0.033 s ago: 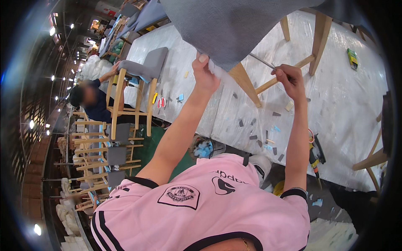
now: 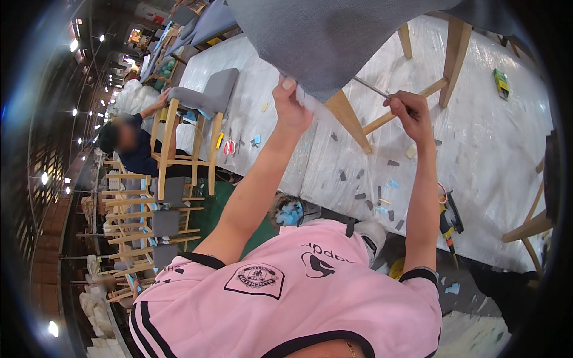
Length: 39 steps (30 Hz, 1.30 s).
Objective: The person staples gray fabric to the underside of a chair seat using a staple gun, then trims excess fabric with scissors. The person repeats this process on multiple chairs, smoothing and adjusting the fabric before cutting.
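Observation:
A grey upholstered chair with pale wooden legs fills the top middle, above a table covered in clear plastic. My left hand is closed at the lower corner of its grey fabric, pinching a tuft of white wadding that sticks out there. To the right, my right hand grips one end of a thin metal rod. The rod's far end goes out of sight behind the grey fabric. A wooden chair leg stands between my two hands.
Grey scraps litter the table. Red-handled scissors lie left, a green-and-yellow packet far right, and a yellow-and-black tool at the near edge. Another person handles a grey chair at left. Stacked chairs stand below it.

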Tool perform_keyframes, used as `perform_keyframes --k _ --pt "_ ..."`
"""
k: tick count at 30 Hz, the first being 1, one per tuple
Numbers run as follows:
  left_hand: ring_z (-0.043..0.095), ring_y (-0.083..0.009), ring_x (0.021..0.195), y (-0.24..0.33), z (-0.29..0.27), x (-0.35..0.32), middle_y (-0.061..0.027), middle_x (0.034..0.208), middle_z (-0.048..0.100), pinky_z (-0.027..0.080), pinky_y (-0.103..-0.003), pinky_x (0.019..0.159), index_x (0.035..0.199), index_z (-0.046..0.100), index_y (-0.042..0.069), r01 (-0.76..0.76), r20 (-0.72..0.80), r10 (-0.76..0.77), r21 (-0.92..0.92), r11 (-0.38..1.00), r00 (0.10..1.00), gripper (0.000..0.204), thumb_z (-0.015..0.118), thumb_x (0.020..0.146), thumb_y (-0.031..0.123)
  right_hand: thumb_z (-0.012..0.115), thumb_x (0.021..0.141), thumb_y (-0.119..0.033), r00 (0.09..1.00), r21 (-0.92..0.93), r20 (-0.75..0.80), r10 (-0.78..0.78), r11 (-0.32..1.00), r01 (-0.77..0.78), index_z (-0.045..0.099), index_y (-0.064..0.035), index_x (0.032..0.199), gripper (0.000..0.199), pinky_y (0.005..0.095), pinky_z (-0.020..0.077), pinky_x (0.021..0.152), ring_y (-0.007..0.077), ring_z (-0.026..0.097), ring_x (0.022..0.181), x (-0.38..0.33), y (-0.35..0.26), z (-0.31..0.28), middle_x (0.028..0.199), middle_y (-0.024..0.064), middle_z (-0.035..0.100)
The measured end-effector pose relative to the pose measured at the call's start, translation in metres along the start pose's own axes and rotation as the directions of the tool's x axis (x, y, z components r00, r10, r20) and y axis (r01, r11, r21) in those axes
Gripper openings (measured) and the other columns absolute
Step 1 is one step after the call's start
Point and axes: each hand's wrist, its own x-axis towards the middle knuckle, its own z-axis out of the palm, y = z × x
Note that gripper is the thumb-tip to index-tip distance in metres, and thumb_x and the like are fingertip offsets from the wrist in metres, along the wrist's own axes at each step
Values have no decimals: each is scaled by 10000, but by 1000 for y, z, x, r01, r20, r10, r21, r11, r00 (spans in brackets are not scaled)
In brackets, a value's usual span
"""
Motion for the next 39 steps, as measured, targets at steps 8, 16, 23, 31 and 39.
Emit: perform_keyframes --k 8,16,23,31,39 --pt "614 -247 1212 -4 -1 5 -95 1295 662 455 -408 1080 1258 613 37 37 -98 -39 -18 999 994 540 602 874 416 669 996 -243 991 -57 11 -131 990 131 743 35 906 302 306 359 536 141 486 585 35 -2 3 685 83 608" --pt "607 -255 1229 -17 -15 10 -108 1338 628 467 -408 1080 1364 537 31 1 -55 -3 -41 999 998 620 644 868 387 689 975 -180 973 -178 50 -223 957 229 761 25 939 220 308 376 548 151 511 607 66 -28 1 717 80 625" --pt "457 -254 1365 -6 1 10 -108 1469 471 340 -408 1164 1543 324 77 79 -14 -79 8 997 997 925 715 784 433 716 969 -215 976 -376 82 -200 901 216 760 25 972 244 304 359 513 143 502 575 66 -71 -19 704 75 613" --pt "560 -249 1289 -11 -4 12 -110 1403 548 463 -411 1104 1464 415 44 31 82 -27 -56 998 996 688 639 896 362 716 971 -204 943 -546 99 -318 775 318 751 3 1005 213 294 362 483 141 507 543 74 -93 -30 718 75 626" --pt "417 -243 1408 4 7 11 -96 1542 403 309 -401 1190 1609 221 123 143 51 -142 -8 990 989 993 699 770 356 723 960 -200 924 -599 175 -340 708 374 744 -3 1001 202 317 415 507 183 567 564 86 -101 -38 759 92 656"
